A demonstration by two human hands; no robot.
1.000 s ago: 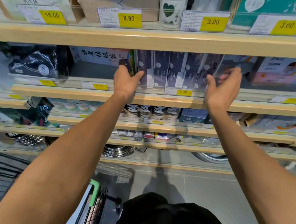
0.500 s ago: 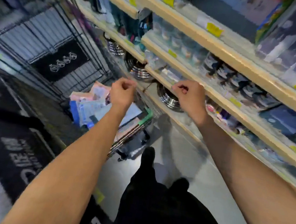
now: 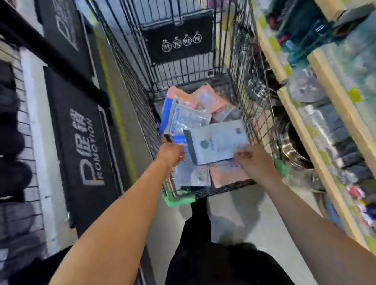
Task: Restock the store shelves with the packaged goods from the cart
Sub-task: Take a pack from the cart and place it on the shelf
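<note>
Head view: right hand [image 3: 257, 163] fingers [image 3: 243, 153] touch white package [image 3: 215, 143] edge.

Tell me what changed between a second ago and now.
Both hands left the shelf's dark packs and dropped to the cart. The right hand now pinches a pale flat package; the left hand reaches into the packets beside it, grip unclear. The shelves stay stocked.

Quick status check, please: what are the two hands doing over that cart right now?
Both hands at black wire cart. Left hand and right hand at opposite edges of flat white packet; grip unclear, blurred. Pink and blue packets piled beneath. Nothing blocking.
</note>
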